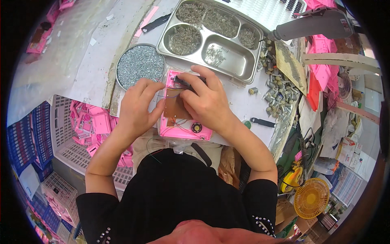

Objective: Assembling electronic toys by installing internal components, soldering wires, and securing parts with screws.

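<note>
A pink plastic casing (185, 133) lies on the table in front of me. Inside it are a brown circuit board (174, 109), a small round speaker (196, 127) and thin coloured wires (175, 123). My left hand (140, 103) is at the casing's left edge, its fingertips closed on thin wires near the upper end. From the right, my right hand (209, 99) reaches over the casing, fingers curled around a black part (179, 81) at its upper end. That part is mostly hidden under my fingers, so its kind does not show.
A round tin of small screws (141, 67) stands beyond my left hand. Behind the casing is a steel compartment tray (233, 73) of springs. Small metal motors (274, 91) are heaped on the right, below a grey electric screwdriver (313, 26). A white basket (63, 134) holds pink parts.
</note>
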